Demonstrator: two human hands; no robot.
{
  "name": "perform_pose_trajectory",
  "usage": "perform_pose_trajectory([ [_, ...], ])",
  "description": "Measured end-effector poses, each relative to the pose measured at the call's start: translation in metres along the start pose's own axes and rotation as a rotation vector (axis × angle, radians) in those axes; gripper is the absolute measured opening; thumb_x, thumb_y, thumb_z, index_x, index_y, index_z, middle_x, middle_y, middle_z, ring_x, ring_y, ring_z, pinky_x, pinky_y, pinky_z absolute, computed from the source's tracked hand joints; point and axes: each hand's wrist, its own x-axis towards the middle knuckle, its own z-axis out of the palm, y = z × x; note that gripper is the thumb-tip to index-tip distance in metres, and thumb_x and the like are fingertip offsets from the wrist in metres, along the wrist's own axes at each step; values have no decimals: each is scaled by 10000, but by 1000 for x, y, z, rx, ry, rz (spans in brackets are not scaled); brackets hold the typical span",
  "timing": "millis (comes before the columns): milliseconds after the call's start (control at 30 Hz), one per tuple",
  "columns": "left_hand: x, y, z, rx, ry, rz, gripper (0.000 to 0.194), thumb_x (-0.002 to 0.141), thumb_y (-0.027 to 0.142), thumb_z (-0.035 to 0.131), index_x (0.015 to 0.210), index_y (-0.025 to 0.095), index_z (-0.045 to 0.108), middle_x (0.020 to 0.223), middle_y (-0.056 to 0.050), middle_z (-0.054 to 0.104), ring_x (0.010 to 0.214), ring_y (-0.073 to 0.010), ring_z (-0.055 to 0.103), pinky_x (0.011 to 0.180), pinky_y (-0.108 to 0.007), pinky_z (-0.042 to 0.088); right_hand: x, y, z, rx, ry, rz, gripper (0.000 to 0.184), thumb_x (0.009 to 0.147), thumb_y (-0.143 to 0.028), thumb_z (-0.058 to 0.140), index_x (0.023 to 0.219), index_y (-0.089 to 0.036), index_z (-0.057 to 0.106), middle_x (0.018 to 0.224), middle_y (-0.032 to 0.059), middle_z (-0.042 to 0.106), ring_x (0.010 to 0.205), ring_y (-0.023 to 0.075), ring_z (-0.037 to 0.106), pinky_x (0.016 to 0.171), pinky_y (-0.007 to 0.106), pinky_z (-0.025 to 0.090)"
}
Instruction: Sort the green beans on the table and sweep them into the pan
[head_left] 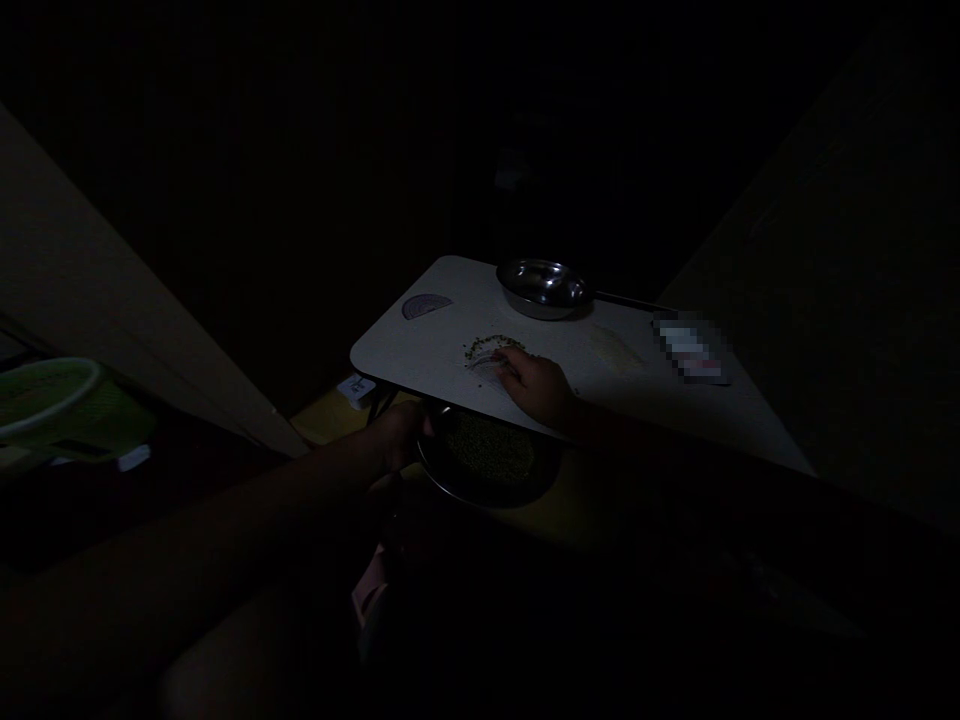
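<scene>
Under the near edge of a small white table [390,345], my left hand [405,432] grips the rim of a metal bowl [442,478]. Inside it lie many small green grains that look like mung beans [491,448]. My right hand [536,385] rests on the tabletop, fingers stretched to the left and partly bent. Its fingertips touch or nearly touch a scattered patch of the same beans [480,348]. Farther back on the table stands a second shiny metal bowl [546,290]; its inside shows only reflections. Dim light hides much of both hands.
A blurred-out flat object [688,348] lies at the table's right. Printed on the top is a dark half-round pattern [426,306]. To the left is a green basket [82,410]. A small whitish box [356,388] sits below the table's left corner. Surroundings are very dark.
</scene>
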Motion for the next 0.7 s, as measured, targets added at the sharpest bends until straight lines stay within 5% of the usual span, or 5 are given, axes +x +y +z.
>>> perform_pose_trajectory([
  [233, -6, 2, 1, 31, -24, 11, 174, 468, 5, 367, 413, 169, 376, 362, -5, 370, 391, -101, 379, 419, -232, 319, 8, 4, 2, -6, 17, 41, 358, 811, -341, 330, 1116, -216, 471, 820, 46, 650, 718, 179, 580, 617, 271, 393],
  [700, -10, 4, 1, 41, -14, 0, 172, 493, 12, 369, 428, 170, 382, 385, -14, 395, 416, -112, 393, 454, -247, 329, -4, -15, 1, 134, -60, -184, 330, 802, -343, 363, 1069, -208, 502, 702, 9, 628, 588, 136, 541, 554, 238, 358],
])
